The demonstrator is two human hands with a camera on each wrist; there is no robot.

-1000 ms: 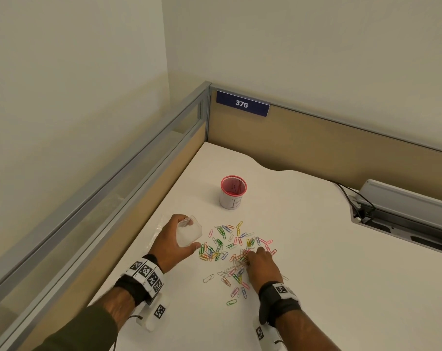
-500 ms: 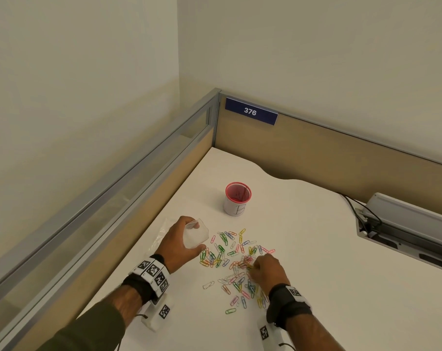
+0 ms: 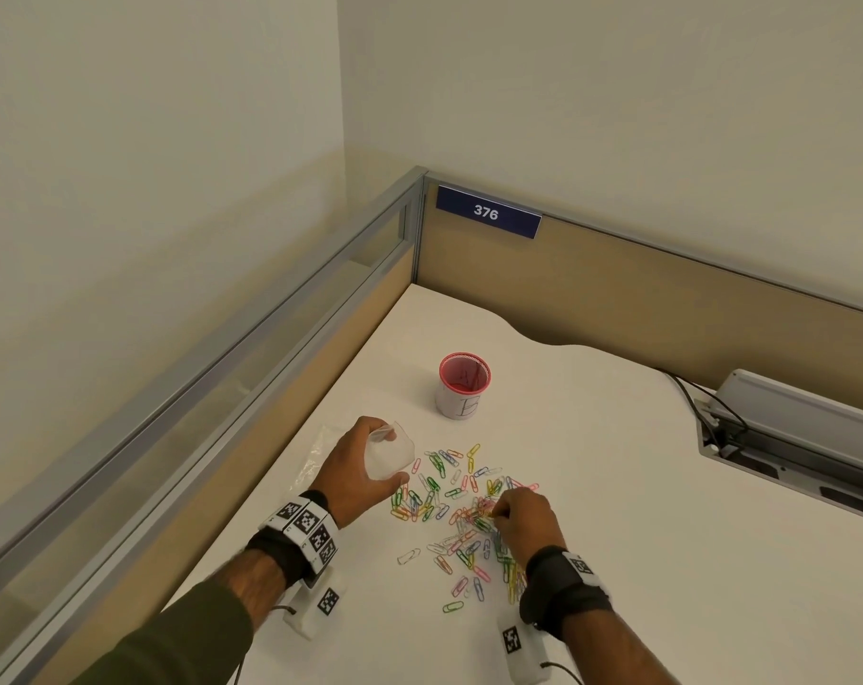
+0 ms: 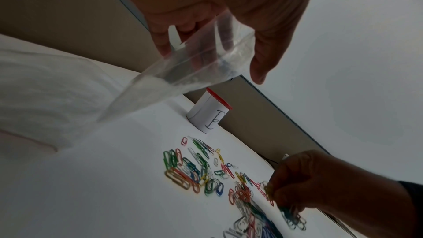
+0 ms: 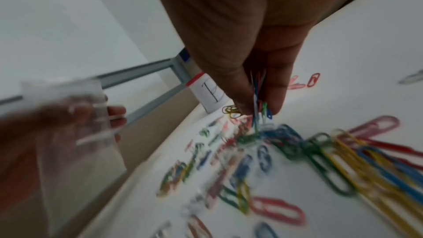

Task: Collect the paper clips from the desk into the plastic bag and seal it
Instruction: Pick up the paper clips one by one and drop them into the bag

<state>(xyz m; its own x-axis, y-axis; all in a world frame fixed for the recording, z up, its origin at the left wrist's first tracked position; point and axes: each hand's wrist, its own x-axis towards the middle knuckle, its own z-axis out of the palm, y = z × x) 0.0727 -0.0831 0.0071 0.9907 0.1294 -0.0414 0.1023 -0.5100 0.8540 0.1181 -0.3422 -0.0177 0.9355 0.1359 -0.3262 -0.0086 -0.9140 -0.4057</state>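
In the lower middle of the head view, the left hand (image 3: pixel 358 469) grips the clear plastic bag (image 3: pixel 390 454) with fingers and thumb curled round its upper part, holding it just above the white tabletop (image 3: pixel 617 536). The left wrist view shows the bag's mouth held open between the thumb and fingers, while the rest of the bag trails down toward the left of that frame.

To the right of it, the right hand (image 3: pixel 523 519) is down on the heap of coloured paper clips (image 3: pixel 449 501), its fingertips (image 5: pixel 242 104) pinched together on a small bunch of them; the right wrist view shows several clips clamped between thumb and fingers, their ends just above the pile. The other clips lie scattered on the tabletop between the two hands and toward the bottom of the frame.

Above the clips, toward the middle of the head view, stands a red-rimmed cup (image 3: pixel 464 393) with a white paper wrap.
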